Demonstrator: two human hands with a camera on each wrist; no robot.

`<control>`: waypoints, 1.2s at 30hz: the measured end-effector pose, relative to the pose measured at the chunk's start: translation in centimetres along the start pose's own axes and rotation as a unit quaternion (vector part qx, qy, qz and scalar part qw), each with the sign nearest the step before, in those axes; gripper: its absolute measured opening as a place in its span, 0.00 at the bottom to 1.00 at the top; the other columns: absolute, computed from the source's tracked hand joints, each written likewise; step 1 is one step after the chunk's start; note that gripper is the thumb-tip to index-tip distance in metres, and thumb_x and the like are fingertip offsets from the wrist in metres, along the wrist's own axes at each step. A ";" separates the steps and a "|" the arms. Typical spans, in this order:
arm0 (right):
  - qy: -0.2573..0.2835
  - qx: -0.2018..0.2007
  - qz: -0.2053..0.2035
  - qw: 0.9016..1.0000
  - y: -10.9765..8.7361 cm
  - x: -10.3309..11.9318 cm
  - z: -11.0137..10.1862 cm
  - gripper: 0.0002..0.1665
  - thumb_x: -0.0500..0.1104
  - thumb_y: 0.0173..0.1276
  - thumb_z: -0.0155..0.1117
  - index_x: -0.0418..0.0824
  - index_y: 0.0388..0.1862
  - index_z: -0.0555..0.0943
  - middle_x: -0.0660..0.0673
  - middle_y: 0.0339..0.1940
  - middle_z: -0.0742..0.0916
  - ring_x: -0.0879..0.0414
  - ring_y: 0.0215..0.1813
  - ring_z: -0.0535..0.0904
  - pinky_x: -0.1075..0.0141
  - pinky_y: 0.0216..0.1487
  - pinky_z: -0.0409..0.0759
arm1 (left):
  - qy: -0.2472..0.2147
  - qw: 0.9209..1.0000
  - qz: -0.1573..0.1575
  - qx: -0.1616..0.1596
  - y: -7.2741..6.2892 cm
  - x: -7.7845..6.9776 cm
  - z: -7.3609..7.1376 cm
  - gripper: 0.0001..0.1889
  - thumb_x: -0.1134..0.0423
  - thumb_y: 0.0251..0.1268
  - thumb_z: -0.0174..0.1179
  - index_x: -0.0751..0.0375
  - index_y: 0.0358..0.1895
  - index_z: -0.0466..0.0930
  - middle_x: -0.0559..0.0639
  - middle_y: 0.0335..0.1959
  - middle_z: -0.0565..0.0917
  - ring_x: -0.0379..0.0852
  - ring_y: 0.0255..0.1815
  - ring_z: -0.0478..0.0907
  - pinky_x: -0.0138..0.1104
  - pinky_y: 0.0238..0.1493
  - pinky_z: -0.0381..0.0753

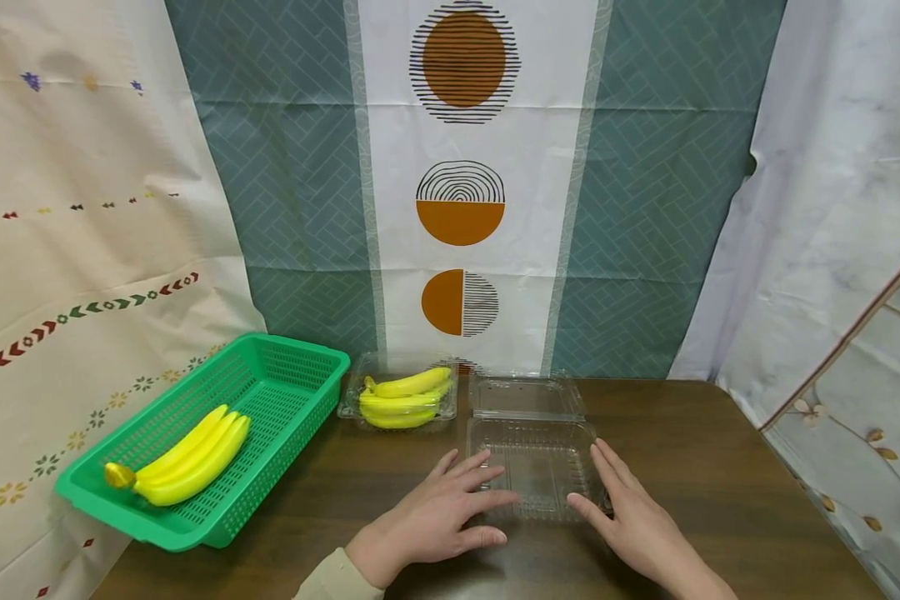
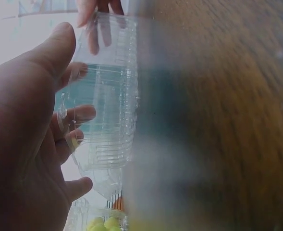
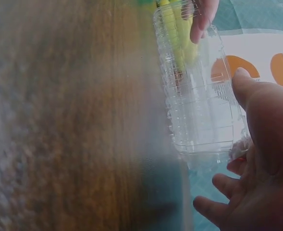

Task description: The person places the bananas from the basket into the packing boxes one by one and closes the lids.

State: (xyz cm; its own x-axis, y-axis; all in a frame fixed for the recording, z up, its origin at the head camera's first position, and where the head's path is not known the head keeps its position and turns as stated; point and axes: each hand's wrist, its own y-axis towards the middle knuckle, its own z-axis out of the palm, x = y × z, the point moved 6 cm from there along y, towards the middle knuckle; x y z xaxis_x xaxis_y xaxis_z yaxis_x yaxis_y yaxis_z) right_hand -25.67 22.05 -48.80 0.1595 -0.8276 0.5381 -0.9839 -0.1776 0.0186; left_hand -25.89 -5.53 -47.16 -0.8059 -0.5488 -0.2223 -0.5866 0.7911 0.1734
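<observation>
A clear plastic clamshell container (image 1: 537,467) lies on the table with its lid (image 1: 527,397) folded back behind it. My left hand (image 1: 450,510) is at its left side, fingers spread over the near-left rim. At the right side is my right hand (image 1: 633,521), fingers extended along the edge and thumb apart. Both wrist views show the container's ribbed wall (image 2: 115,103) between the two hands, with no fingers curled round it. Whether the fingertips touch the plastic, I cannot tell.
A second clear clamshell (image 1: 350,408) holding a bunch of bananas (image 1: 405,400) stands at the back, left of the first. On the left is a green plastic basket (image 1: 292,392) with another banana bunch (image 1: 191,458) in it. Patterned cloth (image 1: 300,167) hangs behind the wooden table (image 1: 690,450).
</observation>
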 end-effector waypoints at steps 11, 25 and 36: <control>0.012 0.000 0.005 1.000 0.0 0.2 0.1 0.62 0.76 0.80 0.58 0.43 0.95 0.47 0.38 0.94 0.49 0.25 0.85 0.60 0.21 0.65 0.72 | 0.015 1.000 -0.008 -0.011 0.0 0.1 -0.2 0.33 0.31 0.86 0.47 0.39 0.82 0.75 0.49 0.85 0.71 0.56 0.89 0.57 0.70 0.80 0.59; 0.018 0.002 0.015 1.000 0.3 0.1 0.4 0.65 0.77 0.79 0.59 0.41 0.95 0.46 0.37 0.94 0.48 0.25 0.86 0.58 0.22 0.66 0.72 | 0.021 0.998 -0.031 -0.043 -0.3 0.2 -1.7 0.31 0.34 0.85 0.54 0.39 0.82 0.75 0.45 0.86 0.68 0.53 0.90 0.55 0.69 0.82 0.57; 0.007 0.017 0.024 1.000 0.6 0.2 0.2 0.68 0.79 0.77 0.58 0.40 0.94 0.45 0.35 0.94 0.48 0.24 0.86 0.58 0.22 0.65 0.72 | 0.010 0.998 -0.046 -0.040 -0.4 0.8 -2.2 0.32 0.34 0.85 0.53 0.41 0.83 0.74 0.46 0.86 0.68 0.55 0.90 0.54 0.70 0.82 0.55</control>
State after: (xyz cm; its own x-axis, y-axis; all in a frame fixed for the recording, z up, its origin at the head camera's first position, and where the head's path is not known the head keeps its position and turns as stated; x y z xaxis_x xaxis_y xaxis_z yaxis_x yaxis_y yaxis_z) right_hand -26.21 21.66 -48.90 0.1104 -0.8281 0.5496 -0.9871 -0.1560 -0.0368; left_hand -26.44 -6.88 -45.30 -0.7494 -0.6241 -0.2209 -0.6619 0.7138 0.2290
